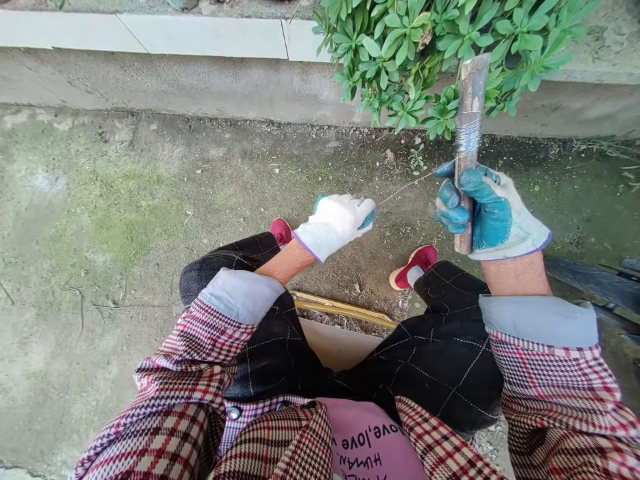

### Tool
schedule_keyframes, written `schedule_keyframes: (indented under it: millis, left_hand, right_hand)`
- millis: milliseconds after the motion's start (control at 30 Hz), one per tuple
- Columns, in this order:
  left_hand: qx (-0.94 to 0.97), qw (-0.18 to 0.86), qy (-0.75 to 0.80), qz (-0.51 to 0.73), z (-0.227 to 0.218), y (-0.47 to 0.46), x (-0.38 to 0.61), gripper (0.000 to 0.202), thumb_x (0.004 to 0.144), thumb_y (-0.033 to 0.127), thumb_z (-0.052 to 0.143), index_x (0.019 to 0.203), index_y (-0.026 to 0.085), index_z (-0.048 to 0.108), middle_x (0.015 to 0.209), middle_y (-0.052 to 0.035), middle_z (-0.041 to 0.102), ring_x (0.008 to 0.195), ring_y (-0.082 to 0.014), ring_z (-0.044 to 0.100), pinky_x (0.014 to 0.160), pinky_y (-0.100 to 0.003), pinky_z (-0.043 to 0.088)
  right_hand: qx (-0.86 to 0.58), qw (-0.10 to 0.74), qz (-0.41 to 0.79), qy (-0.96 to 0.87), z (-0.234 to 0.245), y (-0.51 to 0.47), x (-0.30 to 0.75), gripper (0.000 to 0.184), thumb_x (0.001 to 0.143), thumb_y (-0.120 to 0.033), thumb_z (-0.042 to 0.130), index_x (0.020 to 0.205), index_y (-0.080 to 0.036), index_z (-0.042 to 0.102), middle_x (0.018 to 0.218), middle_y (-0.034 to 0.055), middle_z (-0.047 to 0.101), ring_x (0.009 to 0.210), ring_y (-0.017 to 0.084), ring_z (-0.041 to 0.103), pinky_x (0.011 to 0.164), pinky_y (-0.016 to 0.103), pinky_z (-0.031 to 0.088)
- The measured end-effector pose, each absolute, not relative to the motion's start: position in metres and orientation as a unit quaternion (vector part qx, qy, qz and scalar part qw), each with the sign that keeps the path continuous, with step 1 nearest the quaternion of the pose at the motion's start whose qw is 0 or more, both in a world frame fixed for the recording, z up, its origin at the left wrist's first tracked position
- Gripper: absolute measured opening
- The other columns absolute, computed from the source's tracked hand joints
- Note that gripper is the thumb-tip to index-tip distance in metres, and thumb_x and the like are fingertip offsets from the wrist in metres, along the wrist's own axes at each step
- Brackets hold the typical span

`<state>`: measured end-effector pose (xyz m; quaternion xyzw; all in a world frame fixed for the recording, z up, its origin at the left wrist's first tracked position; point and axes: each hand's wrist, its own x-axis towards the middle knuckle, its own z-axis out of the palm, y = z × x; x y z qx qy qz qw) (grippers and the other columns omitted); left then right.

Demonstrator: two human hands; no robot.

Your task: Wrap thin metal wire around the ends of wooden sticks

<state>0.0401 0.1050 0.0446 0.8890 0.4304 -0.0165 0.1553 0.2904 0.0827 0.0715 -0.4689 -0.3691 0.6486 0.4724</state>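
My right hand (493, 207), in a white glove with a teal palm, is wrapped round a brownish stick (473, 87) held nearly upright. Several turns of thin silvery wire (469, 137) are wound about the stick above my fingers. From the stick, a loose length of this wire runs down and left toward my left hand (340, 220). That hand, gloved the same way, is closed in front of my left knee, back of the hand up. The wire's end seems to go into its pinched fingers, which hide it.
Leafy green shrub (405, 60) overhangs the low concrete wall (200, 83), which has white tiles (210, 37) on top. Below me is dirt ground with moss (125, 220). Yellowish bamboo-like strips (345, 310) lie between my legs. Dark slats (595, 287) stand at the right edge.
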Motion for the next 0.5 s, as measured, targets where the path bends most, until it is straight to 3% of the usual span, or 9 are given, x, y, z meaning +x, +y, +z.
schedule_keyframes:
  millis: [200,367,500]
  left_hand:
    - [0.842,0.155,0.516,0.023,0.043,0.107,0.036,0.034,0.098,0.041,0.054,0.115,0.017,0.071,0.093,-0.0121,0.074,0.086,-0.0241,0.069,0.076,-0.033,0.047]
    - [0.834,0.188,0.518,0.016,0.037,0.108,0.038,0.034,0.096,0.043,0.055,0.112,0.018,0.071,0.090,-0.0109,0.074,0.084,-0.0243,0.069,0.076,-0.033,0.048]
    - [0.818,0.280,0.499,0.057,0.028,0.110,0.040,0.028,0.095,0.038,0.055,0.102,0.016,0.071,0.083,-0.0072,0.071,0.076,-0.0192,0.065,0.072,-0.031,0.047]
  right_hand:
    - [-0.475,0.473,0.649,-0.358,0.071,0.083,0.293,0.028,0.079,-0.031,0.081,0.104,-0.020,0.076,0.061,-0.0035,0.053,0.043,0.010,0.037,0.035,0.028,0.029]
    - [-0.463,0.471,0.652,-0.372,0.070,0.082,0.291,0.034,0.078,-0.035,0.084,0.106,-0.018,0.073,0.061,-0.0044,0.053,0.041,0.009,0.039,0.035,0.026,0.031]
    - [-0.442,0.461,0.668,-0.382,0.070,0.079,0.291,0.034,0.078,-0.036,0.085,0.104,-0.018,0.073,0.061,-0.0037,0.056,0.040,0.009,0.041,0.034,0.024,0.033]
